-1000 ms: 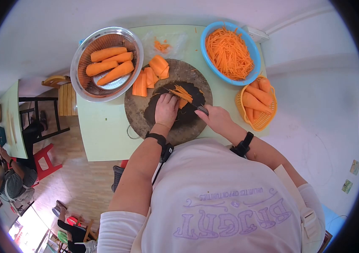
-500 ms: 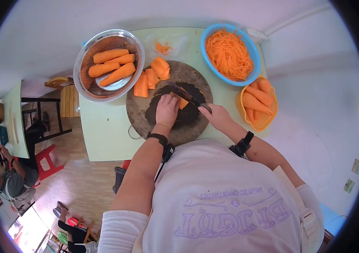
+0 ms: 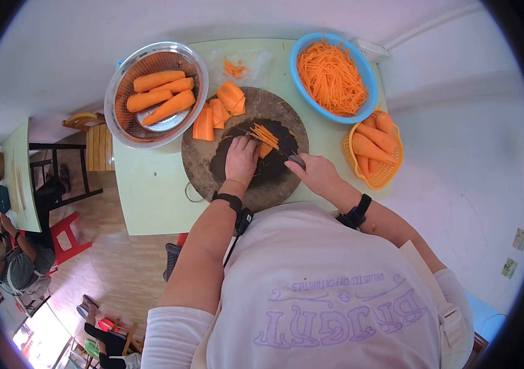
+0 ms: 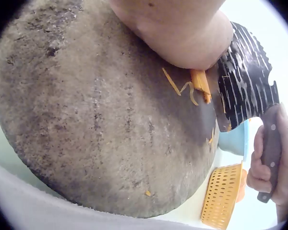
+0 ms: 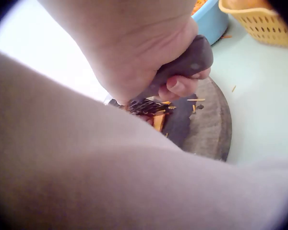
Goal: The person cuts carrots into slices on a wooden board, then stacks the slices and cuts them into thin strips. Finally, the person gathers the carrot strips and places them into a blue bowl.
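On the round chopping board [image 3: 199, 165], my left hand [image 3: 242, 161] holds down a carrot piece [image 3: 265, 150] with bent fingers. In the left wrist view this hand [image 4: 182, 33] hides most of the carrot piece [image 4: 199, 82]. My right hand [image 3: 323, 175] grips the dark handle of a knife [image 3: 296, 161]. The broad, ridged black blade [image 4: 245, 76] stands close beside the left fingers. Thin carrot strips [image 3: 264, 134] lie by the blade. In the right wrist view, the right fingers [image 5: 181, 86] are wrapped round the handle [image 5: 189, 60].
Carrot slices [image 3: 203, 124] lie on the board's far left. A metal colander [image 3: 114, 117] holds whole carrots, a blue basin [image 3: 373, 89] holds shredded carrot, and a yellow basket [image 3: 349, 157] holds more carrots. Behind the board is a plastic bag [image 3: 256, 67]. People are at the far left.
The knife's broad face, turned into view half a second ago, now shows only narrowly, with strips visible beside it. My right hand has shifted slightly; the left still holds the carrot.
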Demonstrator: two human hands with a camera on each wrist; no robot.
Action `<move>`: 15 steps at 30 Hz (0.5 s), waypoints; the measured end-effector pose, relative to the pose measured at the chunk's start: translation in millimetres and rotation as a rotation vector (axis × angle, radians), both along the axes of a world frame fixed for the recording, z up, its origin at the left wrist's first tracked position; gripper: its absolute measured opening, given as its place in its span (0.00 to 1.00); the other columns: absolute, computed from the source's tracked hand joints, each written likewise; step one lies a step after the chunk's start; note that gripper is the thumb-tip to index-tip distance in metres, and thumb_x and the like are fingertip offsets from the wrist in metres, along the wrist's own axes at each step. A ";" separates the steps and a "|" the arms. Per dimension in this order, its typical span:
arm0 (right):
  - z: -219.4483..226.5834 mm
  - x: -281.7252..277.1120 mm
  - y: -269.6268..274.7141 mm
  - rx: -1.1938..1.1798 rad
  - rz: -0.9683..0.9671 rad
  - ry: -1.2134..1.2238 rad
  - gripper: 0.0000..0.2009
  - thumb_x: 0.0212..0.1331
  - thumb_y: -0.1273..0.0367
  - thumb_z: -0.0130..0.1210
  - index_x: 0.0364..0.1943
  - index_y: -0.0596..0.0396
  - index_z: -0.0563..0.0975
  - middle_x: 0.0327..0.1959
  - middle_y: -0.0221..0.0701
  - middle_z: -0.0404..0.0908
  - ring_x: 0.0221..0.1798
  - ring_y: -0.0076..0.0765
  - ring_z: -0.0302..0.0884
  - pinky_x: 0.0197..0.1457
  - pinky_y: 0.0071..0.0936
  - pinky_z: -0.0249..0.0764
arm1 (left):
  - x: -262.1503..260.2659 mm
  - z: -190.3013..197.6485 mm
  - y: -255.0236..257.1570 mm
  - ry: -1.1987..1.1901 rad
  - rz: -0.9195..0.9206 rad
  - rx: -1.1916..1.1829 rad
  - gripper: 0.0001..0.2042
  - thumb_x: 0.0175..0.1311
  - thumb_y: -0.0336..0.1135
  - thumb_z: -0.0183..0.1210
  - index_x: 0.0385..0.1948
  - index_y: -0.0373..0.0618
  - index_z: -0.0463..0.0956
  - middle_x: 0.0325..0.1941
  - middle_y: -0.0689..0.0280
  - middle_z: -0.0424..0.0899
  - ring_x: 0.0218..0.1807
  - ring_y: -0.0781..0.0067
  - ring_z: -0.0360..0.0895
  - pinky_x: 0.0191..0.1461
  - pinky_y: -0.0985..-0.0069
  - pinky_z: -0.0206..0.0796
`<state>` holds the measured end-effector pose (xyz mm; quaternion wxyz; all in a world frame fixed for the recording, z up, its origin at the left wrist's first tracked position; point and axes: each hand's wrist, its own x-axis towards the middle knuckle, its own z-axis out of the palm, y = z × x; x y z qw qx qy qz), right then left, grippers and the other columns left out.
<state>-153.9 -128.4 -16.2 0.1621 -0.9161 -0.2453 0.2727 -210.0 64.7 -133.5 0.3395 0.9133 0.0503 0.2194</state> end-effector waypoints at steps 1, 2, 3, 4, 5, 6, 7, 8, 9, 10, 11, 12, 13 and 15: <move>-0.1 -0.5 0.2 0.004 0.001 -0.007 0.25 0.65 0.46 0.48 0.34 0.57 0.78 0.27 0.46 0.81 0.33 0.56 0.79 0.36 0.47 0.74 | -0.3 -0.5 -0.1 0.001 0.001 -0.001 0.05 0.53 0.29 0.62 0.32 0.44 0.79 0.35 0.61 0.78 0.44 0.57 0.75 0.50 0.66 0.70; -0.5 -0.8 0.1 0.003 0.003 -0.005 0.25 0.65 0.46 0.48 0.34 0.57 0.78 0.27 0.46 0.81 0.33 0.56 0.79 0.36 0.47 0.74 | -0.5 -0.9 -0.1 0.004 0.000 -0.001 0.05 0.54 0.28 0.62 0.31 0.44 0.79 0.35 0.62 0.78 0.44 0.58 0.75 0.50 0.66 0.70; -1.0 -1.0 -0.4 0.006 0.006 -0.016 0.25 0.65 0.46 0.48 0.34 0.57 0.78 0.27 0.45 0.81 0.33 0.56 0.80 0.36 0.47 0.74 | -0.6 -0.4 0.0 0.007 -0.001 -0.002 0.04 0.54 0.28 0.62 0.31 0.43 0.79 0.35 0.63 0.78 0.44 0.59 0.75 0.51 0.67 0.70; -1.5 -1.2 -0.4 0.008 0.009 -0.025 0.25 0.65 0.46 0.48 0.34 0.57 0.78 0.26 0.45 0.81 0.33 0.56 0.80 0.36 0.47 0.74 | -0.9 0.1 -0.2 0.009 0.001 -0.004 0.04 0.54 0.28 0.62 0.31 0.43 0.79 0.35 0.63 0.78 0.44 0.59 0.75 0.51 0.67 0.70; -1.3 -1.6 0.0 0.006 0.012 -0.023 0.25 0.65 0.46 0.48 0.34 0.57 0.78 0.26 0.45 0.81 0.33 0.56 0.80 0.36 0.47 0.74 | -1.0 0.5 -0.3 0.005 0.003 -0.016 0.04 0.54 0.28 0.62 0.31 0.43 0.79 0.35 0.63 0.78 0.44 0.59 0.75 0.51 0.67 0.71; -0.5 -1.8 0.5 -0.002 0.016 -0.031 0.25 0.65 0.46 0.48 0.34 0.57 0.78 0.27 0.45 0.81 0.33 0.56 0.80 0.36 0.47 0.74 | -0.9 0.9 -0.2 0.001 0.004 -0.028 0.04 0.53 0.28 0.62 0.31 0.44 0.79 0.34 0.63 0.78 0.44 0.59 0.75 0.51 0.67 0.71; 0.0 -1.7 1.1 -0.011 0.021 -0.040 0.25 0.65 0.46 0.48 0.34 0.56 0.78 0.27 0.45 0.81 0.33 0.56 0.80 0.36 0.47 0.74 | -0.7 -0.1 -0.1 0.002 0.005 -0.030 0.04 0.53 0.28 0.62 0.31 0.44 0.79 0.34 0.63 0.78 0.44 0.59 0.75 0.51 0.67 0.71; 0.3 -1.4 1.9 -0.012 0.022 -0.039 0.25 0.65 0.46 0.48 0.34 0.56 0.78 0.27 0.45 0.81 0.33 0.56 0.80 0.36 0.47 0.74 | -0.4 -1.2 0.0 0.001 0.005 -0.021 0.04 0.53 0.28 0.62 0.31 0.44 0.79 0.34 0.63 0.78 0.44 0.59 0.75 0.50 0.67 0.71; 0.7 -1.2 2.9 -0.024 0.020 -0.035 0.25 0.65 0.46 0.48 0.34 0.56 0.78 0.27 0.45 0.81 0.33 0.56 0.80 0.36 0.46 0.74 | -0.1 -1.3 0.1 0.000 0.004 -0.012 0.04 0.53 0.28 0.62 0.30 0.44 0.79 0.34 0.63 0.78 0.44 0.59 0.75 0.50 0.67 0.71; 0.8 -0.9 3.5 -0.036 0.017 -0.033 0.25 0.65 0.46 0.48 0.34 0.56 0.78 0.27 0.45 0.81 0.33 0.56 0.80 0.36 0.46 0.75 | 0.0 -1.3 0.1 0.001 0.005 -0.014 0.04 0.53 0.28 0.62 0.30 0.44 0.79 0.34 0.63 0.78 0.44 0.59 0.75 0.50 0.67 0.71; 0.2 -0.5 3.6 -0.038 0.019 -0.033 0.25 0.65 0.46 0.48 0.34 0.56 0.78 0.27 0.45 0.81 0.33 0.56 0.80 0.36 0.46 0.75 | -0.2 -1.2 0.2 0.001 0.005 -0.009 0.04 0.53 0.28 0.62 0.30 0.44 0.79 0.34 0.63 0.78 0.43 0.59 0.75 0.50 0.68 0.71; -1.4 -0.4 3.2 -0.031 0.018 -0.037 0.25 0.65 0.46 0.48 0.34 0.56 0.77 0.26 0.45 0.81 0.33 0.56 0.80 0.36 0.46 0.75 | -0.3 -1.0 0.2 0.002 0.004 -0.004 0.05 0.53 0.28 0.63 0.30 0.44 0.79 0.34 0.63 0.77 0.43 0.59 0.75 0.49 0.68 0.71; -3.2 -0.2 2.8 -0.025 0.018 -0.042 0.25 0.65 0.46 0.48 0.33 0.56 0.77 0.26 0.44 0.81 0.32 0.56 0.80 0.36 0.46 0.75 | -0.5 -1.0 0.1 0.002 0.005 -0.006 0.05 0.53 0.28 0.63 0.30 0.44 0.79 0.34 0.63 0.77 0.43 0.59 0.75 0.49 0.68 0.71; -11.0 0.0 5.5 -0.028 0.026 -0.049 0.25 0.65 0.46 0.47 0.33 0.56 0.77 0.26 0.44 0.81 0.32 0.56 0.80 0.36 0.47 0.75 | -0.5 -0.7 -0.2 0.004 0.008 -0.007 0.05 0.52 0.28 0.63 0.31 0.44 0.79 0.34 0.63 0.77 0.43 0.60 0.75 0.49 0.68 0.71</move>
